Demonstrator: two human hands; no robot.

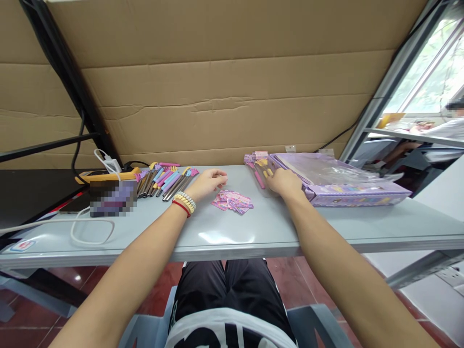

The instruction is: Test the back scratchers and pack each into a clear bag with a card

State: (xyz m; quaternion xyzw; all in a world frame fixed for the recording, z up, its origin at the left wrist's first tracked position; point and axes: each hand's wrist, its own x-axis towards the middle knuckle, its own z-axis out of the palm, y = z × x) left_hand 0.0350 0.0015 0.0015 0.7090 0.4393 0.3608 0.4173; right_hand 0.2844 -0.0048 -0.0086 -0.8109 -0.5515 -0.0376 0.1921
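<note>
My left hand (210, 181) hovers over the table with its fingers loosely bent and apart, and nothing shows in it. Just to its right lies a small pile of pink and purple printed cards (234, 201). My right hand (285, 181) is at the clear packets beside the purple box, its fingers closed at the edge of one. Inside the packets are pens, among them a pink pen (259, 179), under printed header cards (255, 156). Part of the packet is hidden behind my right hand. Left of my left hand lies a group of colourful pens with metallic barrels (175, 185).
The purple box (358, 193), with clear plastic over it, lies at the right. On the left are a yellow-edged device (85, 177), a white cable (92, 241) and a blurred purple item (123, 195). Cardboard (217, 96) stands behind the table. Another person is partly visible far right.
</note>
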